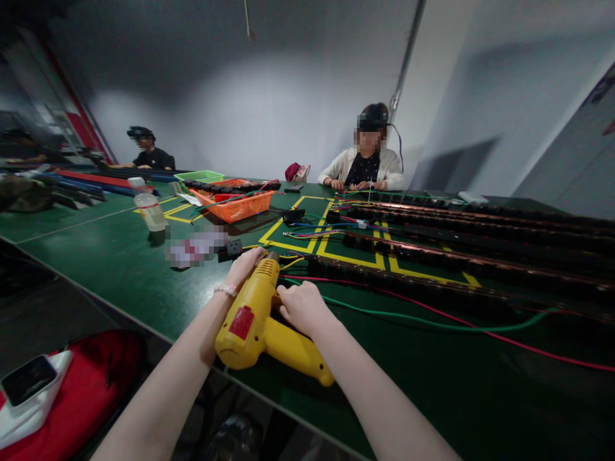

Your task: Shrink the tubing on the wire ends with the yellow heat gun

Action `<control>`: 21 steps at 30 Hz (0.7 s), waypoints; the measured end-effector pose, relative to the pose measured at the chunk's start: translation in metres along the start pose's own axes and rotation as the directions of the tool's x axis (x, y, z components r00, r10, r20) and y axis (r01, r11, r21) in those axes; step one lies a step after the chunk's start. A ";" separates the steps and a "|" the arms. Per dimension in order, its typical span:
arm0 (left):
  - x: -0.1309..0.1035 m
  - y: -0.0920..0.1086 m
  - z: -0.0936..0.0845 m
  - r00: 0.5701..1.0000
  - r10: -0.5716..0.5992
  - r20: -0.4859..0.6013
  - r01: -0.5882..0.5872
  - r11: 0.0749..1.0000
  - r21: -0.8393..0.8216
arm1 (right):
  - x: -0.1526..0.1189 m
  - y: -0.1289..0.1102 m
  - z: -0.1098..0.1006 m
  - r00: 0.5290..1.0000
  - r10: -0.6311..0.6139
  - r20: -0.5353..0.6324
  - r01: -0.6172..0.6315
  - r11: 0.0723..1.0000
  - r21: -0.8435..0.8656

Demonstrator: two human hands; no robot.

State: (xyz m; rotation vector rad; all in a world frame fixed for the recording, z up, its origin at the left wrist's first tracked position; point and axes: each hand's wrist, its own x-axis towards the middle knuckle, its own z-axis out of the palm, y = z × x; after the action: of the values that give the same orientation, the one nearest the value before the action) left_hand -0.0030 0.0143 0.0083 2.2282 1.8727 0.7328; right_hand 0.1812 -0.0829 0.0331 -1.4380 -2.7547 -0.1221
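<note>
A yellow heat gun (pixel 250 314) lies on the green table near its front edge, its nozzle pointing away from me and its handle to the right. Just left of the nozzle, my left hand (pixel 246 266) is closed near the wire ends, and what its fingers hold is too small to make out. My right hand (pixel 302 307) is closed to the right of the gun's body, above the handle, at the wires. Yellow wires (pixel 292 261) run from near the nozzle to a long dark bar (pixel 384 276). A black connector (pixel 229 250) lies beyond my left hand.
An orange basket (pixel 245 208) with parts and a bottle (pixel 151 208) stand at the back left. Several long bars with copper strips (pixel 432 246) cover the right. Green (pixel 432 323) and red wires cross the table. A person (pixel 365 163) sits opposite, another (pixel 154 157) far left.
</note>
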 end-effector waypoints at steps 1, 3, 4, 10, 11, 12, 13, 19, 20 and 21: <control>0.001 -0.001 0.001 1.000 0.001 0.005 -0.001 1.000 0.010 | -0.001 0.001 0.000 1.000 0.004 0.002 -0.004 1.000 0.000; 0.002 -0.002 0.003 1.000 -0.002 0.005 0.002 1.000 0.028 | -0.004 0.003 0.000 1.000 0.013 0.005 -0.013 1.000 -0.001; 0.002 -0.003 0.004 1.000 -0.005 -0.002 0.005 0.999 0.037 | -0.006 0.004 -0.001 1.000 0.017 0.007 -0.017 1.000 -0.002; 0.001 -0.003 0.007 0.999 0.024 -0.046 -0.020 0.997 0.078 | -0.015 0.010 -0.002 0.999 0.044 0.020 -0.043 0.999 -0.010; 0.000 -0.004 0.008 0.998 0.026 -0.052 -0.021 0.996 0.085 | -0.017 0.011 -0.003 0.999 0.049 0.021 -0.049 0.999 -0.012; 0.000 -0.004 0.008 0.998 0.025 -0.058 -0.020 0.996 0.092 | -0.019 0.012 -0.004 0.998 0.055 0.021 -0.055 0.998 -0.015; 0.000 -0.004 0.008 0.998 0.026 -0.063 -0.020 0.995 0.099 | -0.021 0.013 -0.005 0.998 0.061 0.021 -0.061 0.998 -0.018; -0.002 -0.005 0.009 0.994 0.067 -0.083 -0.059 0.993 0.102 | -0.033 0.019 -0.007 0.995 0.101 0.026 -0.100 0.994 -0.037; -0.003 -0.005 0.008 0.994 0.069 -0.083 -0.060 0.993 0.104 | -0.034 0.020 -0.007 0.994 0.106 0.026 -0.105 0.994 -0.040; -0.003 -0.004 0.008 0.994 0.067 -0.083 -0.057 0.992 0.111 | -0.035 0.021 -0.007 0.993 0.112 0.026 -0.111 0.993 -0.042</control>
State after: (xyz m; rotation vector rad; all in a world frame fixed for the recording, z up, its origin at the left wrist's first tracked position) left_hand -0.0036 0.0139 -0.0016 2.3666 1.9340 0.7671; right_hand 0.2183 -0.1007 0.0393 -1.6115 -2.7010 -0.1564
